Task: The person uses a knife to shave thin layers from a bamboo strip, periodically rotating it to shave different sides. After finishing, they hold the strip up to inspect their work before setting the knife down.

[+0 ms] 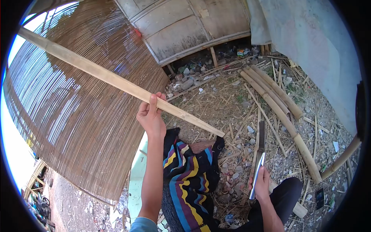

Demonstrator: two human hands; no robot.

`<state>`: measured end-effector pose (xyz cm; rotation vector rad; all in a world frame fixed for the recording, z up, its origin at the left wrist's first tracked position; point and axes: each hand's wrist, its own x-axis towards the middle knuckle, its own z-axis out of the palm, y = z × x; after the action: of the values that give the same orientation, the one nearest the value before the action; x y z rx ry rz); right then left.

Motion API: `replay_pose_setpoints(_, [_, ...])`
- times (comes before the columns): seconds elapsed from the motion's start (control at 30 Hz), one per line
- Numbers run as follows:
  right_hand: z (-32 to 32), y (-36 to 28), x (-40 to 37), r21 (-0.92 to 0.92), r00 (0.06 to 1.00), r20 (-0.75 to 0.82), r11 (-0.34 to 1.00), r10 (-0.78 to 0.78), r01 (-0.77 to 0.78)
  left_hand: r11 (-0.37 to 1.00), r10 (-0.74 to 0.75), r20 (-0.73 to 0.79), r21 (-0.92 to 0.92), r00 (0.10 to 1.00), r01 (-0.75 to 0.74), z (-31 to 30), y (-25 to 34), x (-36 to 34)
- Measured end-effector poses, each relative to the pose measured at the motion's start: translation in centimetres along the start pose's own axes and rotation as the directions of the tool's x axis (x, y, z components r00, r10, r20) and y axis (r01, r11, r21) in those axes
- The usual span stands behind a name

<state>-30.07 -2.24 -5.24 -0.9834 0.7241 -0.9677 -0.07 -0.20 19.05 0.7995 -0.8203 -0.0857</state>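
Observation:
A long, pale split bamboo strip (pixel 104 73) runs from the upper left down to the middle. My left hand (pixel 152 116) grips it near its lower end, thumb on top. That end sits just above a striped cloth (pixel 193 174) with blue, yellow and purple bands. Lower right, my right hand (pixel 261 183) is closed around the shiny metal handle (pixel 258 174) of a tool with a dark blade (pixel 262 135) pointing up. The blade is apart from the strip.
Bamboo poles (pixel 286 116) lie at the right. A woven slatted screen (pixel 85 96) stands left, a panelled wall (pixel 189 31) behind, and a pale sheet (pixel 309 50) hangs at the right. A phone (pixel 320 198) lies lower right. Bamboo scraps and stones litter the ground.

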Motion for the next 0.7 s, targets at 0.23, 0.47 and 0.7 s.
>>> replay_pose_setpoints(0.23, [-0.1, -1.3, -0.4, 0.064, 1.0, 0.001, 0.998, -0.001, 0.001, 0.998, -0.019, -0.022, 0.053, 1.0, 0.02, 0.8, 0.0, -0.6])
replay_pose_setpoints(0.47, [-0.2, -1.9, -0.4, 0.128, 0.997, -0.056, 0.991, 0.056, -0.049, 0.997, 0.036, 0.037, 0.064, 0.999, -0.038, 1.1, -1.4, -1.2])
replay_pose_setpoints(0.7, [-0.6, -2.3, -0.1, 0.158, 0.998, -0.053, 0.987, 0.028, -0.019, 0.929, 0.034, 0.164, 0.357, 0.986, -0.092, 1.0, -2.2, -0.6])
